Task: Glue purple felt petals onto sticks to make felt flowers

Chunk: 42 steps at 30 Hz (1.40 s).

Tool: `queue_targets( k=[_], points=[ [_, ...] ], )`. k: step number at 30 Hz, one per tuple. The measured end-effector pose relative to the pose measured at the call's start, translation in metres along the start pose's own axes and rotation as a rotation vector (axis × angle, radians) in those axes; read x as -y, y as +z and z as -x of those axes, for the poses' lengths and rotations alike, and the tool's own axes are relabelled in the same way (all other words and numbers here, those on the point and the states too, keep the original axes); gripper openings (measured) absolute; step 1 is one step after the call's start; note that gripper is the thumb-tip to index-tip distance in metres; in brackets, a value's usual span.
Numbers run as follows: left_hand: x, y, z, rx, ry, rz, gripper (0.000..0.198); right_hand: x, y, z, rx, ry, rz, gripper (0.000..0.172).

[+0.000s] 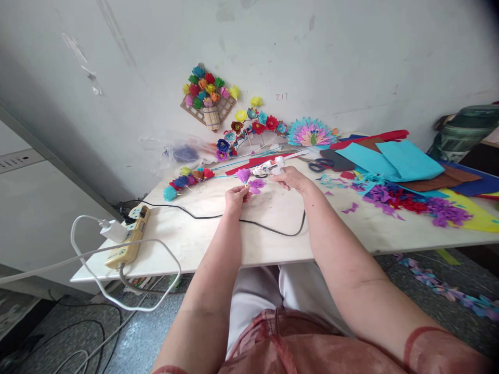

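Observation:
My left hand pinches a purple paper flower by its base, with the petals pointing up. Just right of those fingers, loose purple petals lie on the table. My right hand is closed around a white hot glue gun, whose front end points left toward the flower. A small gap seems to lie between the gun's tip and the flower. The gun's black cord runs across the table below my hands.
A yellow power strip with a white charger sits at the left edge. Scissors, folded blue paper and purple scraps lie right. Finished paper flowers and a fan-shaped paper peacock are near the wall.

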<state>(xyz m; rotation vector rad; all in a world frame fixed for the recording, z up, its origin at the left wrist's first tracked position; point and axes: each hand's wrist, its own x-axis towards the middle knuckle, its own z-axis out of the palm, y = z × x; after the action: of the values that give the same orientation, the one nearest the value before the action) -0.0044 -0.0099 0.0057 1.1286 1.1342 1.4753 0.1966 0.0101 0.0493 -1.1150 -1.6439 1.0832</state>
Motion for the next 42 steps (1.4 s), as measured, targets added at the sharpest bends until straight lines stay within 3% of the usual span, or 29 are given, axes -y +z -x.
queue_targets(
  k=[8,14,26,32,42],
  points=[
    [-0.002,0.0,0.001,-0.003,-0.01,-0.023,0.033,0.002,0.002,0.001,-0.035,0.001,-0.037,0.026],
    [-0.002,-0.001,0.001,0.011,-0.004,-0.026,0.035,0.003,0.001,0.002,-0.065,-0.01,-0.133,0.019],
    [-0.006,-0.003,0.005,0.091,-0.014,0.067,0.034,0.007,-0.002,0.01,0.156,-0.009,-0.218,0.027],
    [-0.009,-0.003,0.005,0.186,-0.06,0.185,0.033,0.007,-0.001,0.011,0.185,0.018,-0.195,0.03],
    [-0.008,-0.004,0.003,0.232,-0.092,0.199,0.034,0.008,0.002,0.012,0.208,0.024,-0.231,0.029]
  ],
)
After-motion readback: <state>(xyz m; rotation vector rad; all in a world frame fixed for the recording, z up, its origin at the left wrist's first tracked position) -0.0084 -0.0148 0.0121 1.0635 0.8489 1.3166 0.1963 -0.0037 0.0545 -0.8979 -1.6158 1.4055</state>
